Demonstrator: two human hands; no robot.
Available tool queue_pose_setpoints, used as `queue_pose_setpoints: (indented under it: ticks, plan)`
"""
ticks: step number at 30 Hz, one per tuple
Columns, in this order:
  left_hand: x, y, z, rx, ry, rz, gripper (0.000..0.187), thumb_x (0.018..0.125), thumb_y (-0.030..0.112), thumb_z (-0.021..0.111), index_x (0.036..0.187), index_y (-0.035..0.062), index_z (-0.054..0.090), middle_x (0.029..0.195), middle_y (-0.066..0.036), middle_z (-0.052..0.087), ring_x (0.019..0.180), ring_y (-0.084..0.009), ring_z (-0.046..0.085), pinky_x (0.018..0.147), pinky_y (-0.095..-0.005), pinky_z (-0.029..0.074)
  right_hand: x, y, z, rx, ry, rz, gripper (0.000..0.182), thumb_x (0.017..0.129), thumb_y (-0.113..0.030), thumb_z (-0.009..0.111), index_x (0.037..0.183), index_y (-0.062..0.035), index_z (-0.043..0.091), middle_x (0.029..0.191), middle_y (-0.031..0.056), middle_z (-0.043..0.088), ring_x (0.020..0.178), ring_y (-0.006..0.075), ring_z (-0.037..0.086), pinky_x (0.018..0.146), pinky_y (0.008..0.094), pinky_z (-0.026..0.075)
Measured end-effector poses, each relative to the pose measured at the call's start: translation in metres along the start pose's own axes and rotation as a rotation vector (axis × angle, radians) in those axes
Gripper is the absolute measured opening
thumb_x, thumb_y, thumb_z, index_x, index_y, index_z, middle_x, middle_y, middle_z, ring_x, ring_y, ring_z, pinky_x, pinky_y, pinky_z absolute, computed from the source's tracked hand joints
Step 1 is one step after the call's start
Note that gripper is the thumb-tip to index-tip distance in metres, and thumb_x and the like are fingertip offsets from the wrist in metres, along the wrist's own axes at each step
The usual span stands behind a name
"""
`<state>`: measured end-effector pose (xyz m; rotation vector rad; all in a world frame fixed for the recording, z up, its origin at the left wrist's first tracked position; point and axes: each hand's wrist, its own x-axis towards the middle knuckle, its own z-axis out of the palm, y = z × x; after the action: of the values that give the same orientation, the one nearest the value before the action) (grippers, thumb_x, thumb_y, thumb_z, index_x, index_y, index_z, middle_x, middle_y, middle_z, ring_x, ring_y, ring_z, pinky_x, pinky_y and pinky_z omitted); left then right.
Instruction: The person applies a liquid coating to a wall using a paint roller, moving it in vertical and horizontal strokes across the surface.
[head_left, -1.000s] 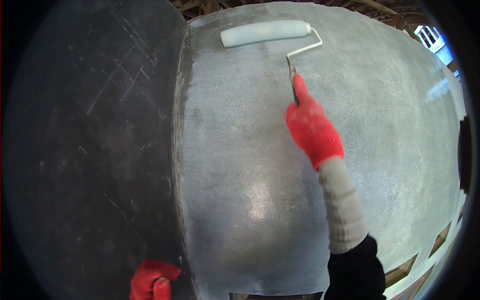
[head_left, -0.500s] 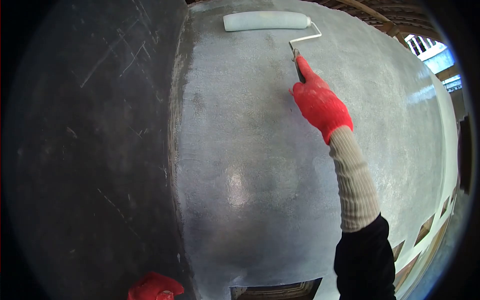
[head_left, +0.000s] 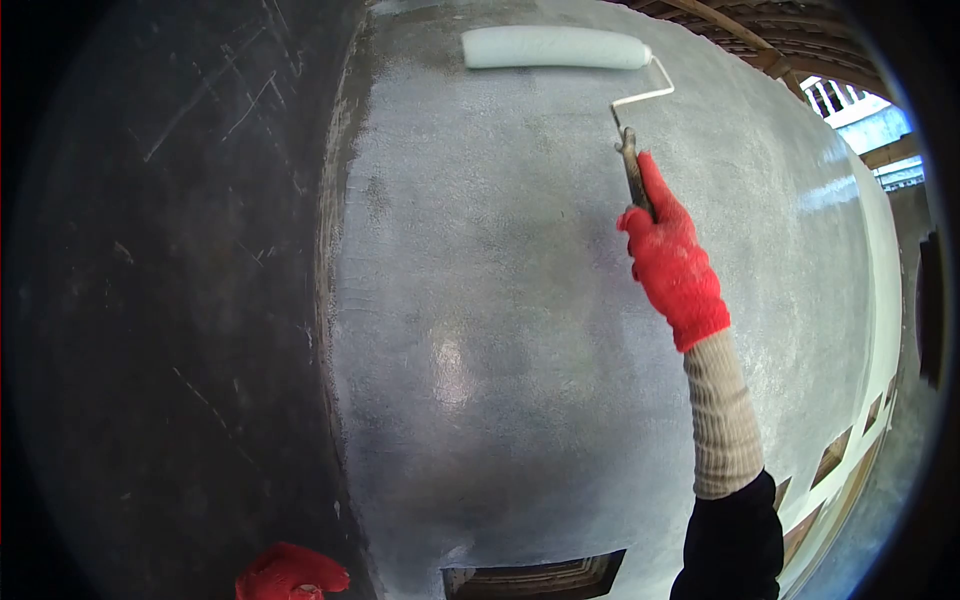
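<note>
Paint roller point(head_left: 555, 48) in right hand point(head_left: 677, 262)

Right glove point(head_left: 676, 262): bright red, faint pale smudges. Long ribbed cuff point(head_left: 722, 415): cream-beige, between glove and sleeve. Sleeve point(head_left: 735, 535): plain black. Left glove point(head_left: 288, 574): red, pale smudge, partly out of view.

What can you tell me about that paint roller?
The paint roller has a long, pale whitish sleeve, slightly bowed in this view, lying nearly level across the upper part of the grey wall. From the sleeve's right end, a thin, light-coloured frame bends down to a dark, worn-looking handle, which tilts down to the right. The right hand, in a red glove, grips the lower handle. The sleeve looks soft and coated, though its exact material is unclear.
</note>
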<state>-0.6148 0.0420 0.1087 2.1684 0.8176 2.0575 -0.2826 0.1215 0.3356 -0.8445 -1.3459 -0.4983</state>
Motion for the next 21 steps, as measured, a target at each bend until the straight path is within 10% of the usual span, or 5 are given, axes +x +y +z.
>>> queue_pose_setpoints:
  ticks: [17, 19, 21]
  plan:
    - [0.002, 0.006, 0.002, -0.003, -0.019, 0.041, 0.025, 0.095, 0.017, 0.051, 0.085, -0.0039, 0.06, 0.078, -0.014, 0.062, 0.067, -0.0233, 0.057, 0.062, -0.0326, 0.044, -0.04, 0.071, -0.037, -0.184, -0.04, -0.148, 0.06, 0.089, -0.006, 0.044, 0.146, -0.017, 0.03, 0.13, 0.0233, 0.052, 0.113, 0.0374, 0.056, 0.097, 0.04, 0.043]
    - [0.0, 0.006, 0.004, 0.007, -0.01, 0.026, 0.025, 0.095, 0.018, 0.051, 0.084, -0.0037, 0.06, 0.078, -0.014, 0.062, 0.067, -0.0235, 0.057, 0.062, -0.0327, 0.044, -0.011, 0.061, -0.028, -0.401, 0.072, -0.223, 0.057, 0.092, -0.008, 0.044, 0.147, -0.0165, 0.03, 0.126, 0.0157, 0.057, 0.073, 0.0166, 0.059, 0.075, 0.0312, 0.051]
    - [0.001, 0.005, 0.006, 0.005, 0.01, 0.014, 0.026, 0.095, 0.018, 0.051, 0.084, -0.0036, 0.06, 0.078, -0.014, 0.062, 0.067, -0.0237, 0.057, 0.062, -0.0327, 0.044, 0.012, 0.019, -0.022, -0.414, 0.006, 0.033, 0.056, 0.093, -0.013, 0.043, 0.147, -0.0196, 0.03, 0.115, 0.0173, 0.061, 0.065, 0.0168, 0.058, 0.069, 0.0334, 0.051]
